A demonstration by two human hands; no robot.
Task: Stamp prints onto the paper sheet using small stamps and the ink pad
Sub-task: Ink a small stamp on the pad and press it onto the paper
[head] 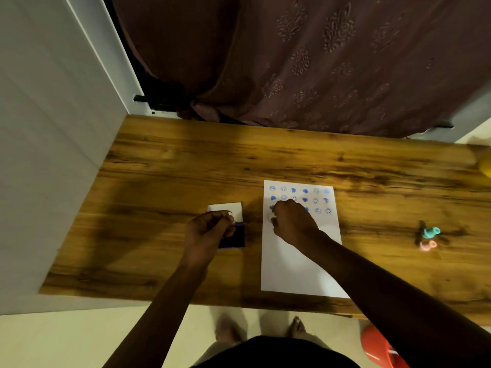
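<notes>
A white paper sheet [297,261] lies on the wooden table [164,168], with three rows of blue prints across its top. My right hand [292,221] rests on the sheet's upper left, shut on a small pale stamp [272,216] at the third row. My left hand [210,229] hovers over the dark blue ink pad [233,239], fingers pinched together; its open white lid [225,209] lies just behind. Whether the left fingers hold anything is hard to tell.
A teal stamp [431,231] and a pink stamp [427,245] lie on the table's right side beside a dark small object. A brown curtain [318,62] hangs behind the table, and a white wall is on the left. An orange object [377,346] sits on the floor.
</notes>
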